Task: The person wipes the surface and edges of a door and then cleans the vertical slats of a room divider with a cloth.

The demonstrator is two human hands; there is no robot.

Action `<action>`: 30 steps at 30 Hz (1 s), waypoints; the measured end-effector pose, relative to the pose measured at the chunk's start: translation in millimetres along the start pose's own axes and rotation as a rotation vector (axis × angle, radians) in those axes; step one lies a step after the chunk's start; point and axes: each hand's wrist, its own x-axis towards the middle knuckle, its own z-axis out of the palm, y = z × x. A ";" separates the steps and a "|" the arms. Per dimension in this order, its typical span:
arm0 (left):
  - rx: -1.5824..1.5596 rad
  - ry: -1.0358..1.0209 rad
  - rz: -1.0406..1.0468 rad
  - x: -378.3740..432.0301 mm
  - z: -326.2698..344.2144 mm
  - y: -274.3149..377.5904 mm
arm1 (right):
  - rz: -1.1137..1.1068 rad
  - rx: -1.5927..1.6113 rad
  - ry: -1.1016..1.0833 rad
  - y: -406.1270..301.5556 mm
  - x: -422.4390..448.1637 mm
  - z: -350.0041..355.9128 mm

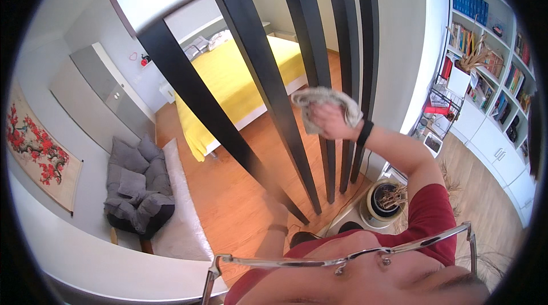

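A folded grey-beige cloth (pixel 353 106) is in my right hand (pixel 329 121), pressed near the third tall black slat (pixel 310 39) of an upright partition. The wrist wears a black band. Lower down, my left hand (pixel 276 207) is blurred and faint beside the lower part of the nearest black slat (pixel 188 78); its fingers cannot be made out. Another black slat (pixel 252 48) stands between these two, and further ones rise to the right of my right hand.
Behind the slats are a bed with a yellow cover (pixel 239 73) and a wooden floor (pixel 239 180). A grey cushioned seat (pixel 137 185) is at left. A potted dry plant (pixel 383 202) stands by the slats' feet at right, near a wire rack (pixel 445 99) and a white bookcase (pixel 492 129).
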 end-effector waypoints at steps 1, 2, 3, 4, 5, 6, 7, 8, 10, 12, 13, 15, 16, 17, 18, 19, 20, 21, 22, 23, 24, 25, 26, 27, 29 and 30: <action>0.204 -0.096 -0.037 10.2 -5.8 7.4 | -0.053 -0.158 0.014 -16.1 15.0 -10.3; 0.408 -0.178 -0.080 15.2 -8.4 14.7 | -0.097 -0.327 0.023 -24.4 35.0 -5.3; 0.618 -0.250 -0.125 19.7 -19.1 25.5 | -0.273 -0.746 -0.030 -43.0 57.3 -2.9; 0.826 -0.335 -0.184 18.4 -27.1 38.3 | -0.488 -1.257 -0.037 -66.2 70.5 -1.6; 1.031 -0.421 -0.246 14.1 -36.8 52.1 | -0.633 -1.515 -0.024 -88.8 86.9 1.5; 1.090 -0.461 -0.211 6.3 -42.5 75.8 | -0.711 -1.634 -0.003 -109.9 101.3 3.8; 1.138 -0.512 -0.172 3.5 -42.5 92.7 | -0.762 -1.688 0.021 -135.1 111.4 5.6; 1.184 -0.565 -0.131 1.9 -41.7 108.6 | -0.755 -1.704 0.056 -153.0 119.6 8.0; 1.242 -0.628 -0.054 -5.9 -39.5 133.0 | -0.664 -1.748 0.140 -185.9 124.6 12.9; 1.271 -0.484 -0.004 -25.7 -83.6 132.2 | -0.611 -1.662 0.166 -204.7 142.2 37.7; 1.272 -0.386 0.013 -31.8 -103.4 132.0 | -0.579 -1.620 0.177 -203.5 148.3 47.3; 1.255 -0.614 0.292 -29.8 -111.0 162.8 | -0.466 -1.592 0.260 -202.0 122.9 44.3; 1.463 -0.677 0.590 -28.3 -129.5 177.2 | -0.434 -1.482 0.322 -204.4 113.2 53.7; 1.679 -0.689 0.891 -34.8 -162.6 182.5 | -0.433 -1.349 0.358 -202.8 115.9 77.5; 1.452 -0.618 0.521 -36.0 -169.9 188.6 | -0.417 -1.170 0.486 -198.1 109.0 83.3; 1.302 -0.542 0.265 -34.6 -174.8 191.6 | -0.402 -0.986 0.607 -190.2 104.7 90.6; 1.167 -0.437 0.013 -31.8 -179.4 196.5 | -0.368 -0.721 0.760 -179.5 105.2 105.1; 1.061 -0.340 -0.160 -32.2 -192.7 201.5 | -0.227 -0.118 0.837 -193.4 116.4 139.4; 0.955 -0.264 -0.302 -25.9 -193.7 206.1 | -0.191 0.158 0.837 -189.8 117.3 134.3; 0.838 -0.178 -0.435 -19.8 -195.1 210.2 | -0.155 0.434 0.822 -186.2 117.8 128.2; 0.755 -0.098 -0.529 -16.4 -200.5 214.7 | -0.074 0.469 0.789 -192.1 124.7 127.6; 0.710 -0.054 -0.583 -14.1 -206.3 219.2 | -0.059 0.453 0.749 -196.9 130.8 128.9; 0.678 -0.009 -0.625 -12.3 -212.1 223.3 | -0.045 0.436 0.709 -201.5 135.9 130.2; 0.652 0.010 -0.653 -8.3 -213.4 224.2 | -0.034 0.407 0.677 -206.7 140.1 127.6; 0.610 0.047 -0.703 -1.4 -215.4 225.2 | -0.026 0.409 0.620 -194.0 139.0 116.9; 0.593 0.058 -0.725 2.8 -214.3 224.0 | -0.013 0.394 0.621 -189.6 136.2 114.9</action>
